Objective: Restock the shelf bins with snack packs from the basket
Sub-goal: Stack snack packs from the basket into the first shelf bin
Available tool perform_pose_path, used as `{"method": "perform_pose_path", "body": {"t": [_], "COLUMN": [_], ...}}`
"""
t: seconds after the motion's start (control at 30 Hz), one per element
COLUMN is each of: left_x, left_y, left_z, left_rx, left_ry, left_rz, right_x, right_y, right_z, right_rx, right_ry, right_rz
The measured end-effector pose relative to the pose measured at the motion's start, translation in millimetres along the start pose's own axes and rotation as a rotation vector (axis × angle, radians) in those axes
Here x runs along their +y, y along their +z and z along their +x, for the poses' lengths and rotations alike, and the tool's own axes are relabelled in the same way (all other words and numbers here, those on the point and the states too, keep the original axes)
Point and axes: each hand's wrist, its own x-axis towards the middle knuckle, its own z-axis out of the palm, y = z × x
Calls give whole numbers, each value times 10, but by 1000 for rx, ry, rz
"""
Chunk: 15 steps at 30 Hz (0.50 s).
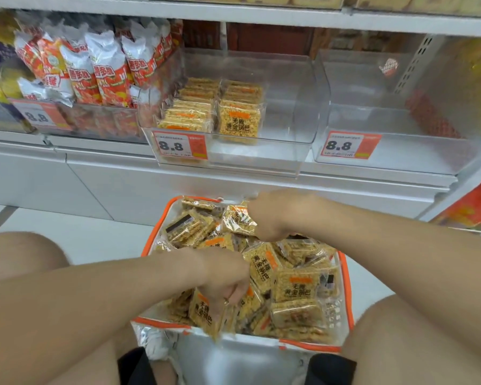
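A white basket with an orange rim (345,276) stands on the floor between my knees, full of several clear-wrapped yellow snack packs. My left hand (222,276) grips one snack pack (204,315) at the basket's near left. My right hand (272,218) pinches another snack pack (238,218) at the basket's far side. Above, a clear shelf bin (289,112) holds two rows of the same packs (238,118) on its left; its right half is bare.
A second clear bin (386,118) stands to the right, nearly bare. Orange and white snack bags (95,73) fill the bin at the left. Price tags reading 8.8 hang on the bin fronts. My knees flank the basket.
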Motion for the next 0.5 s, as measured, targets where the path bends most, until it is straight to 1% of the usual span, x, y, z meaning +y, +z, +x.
{"method": "perform_pose_path", "body": {"t": [0.07,0.2,0.33,0.43,0.5], "left_x": [-47,-134,-214,-322,-415], "left_y": [36,34,-89,-380,-599], "left_z": [37,71,17,-144,-303], "left_rx": [24,13,26,114,188], "left_ry": [-10,-44,-32,-43,-60], "left_rz": [-43,-178,-271,-360,-467], "right_x": [9,35,78,170,232], "right_y": [-1,8,10,-6,-37], "right_z": [2,88,203,238,239], "right_rx": [-7,-29,-23,-93,-131], "right_ry": [-8,-33,-20,-18,-30], "right_rz": [-10,-7,-1,39,45]}}
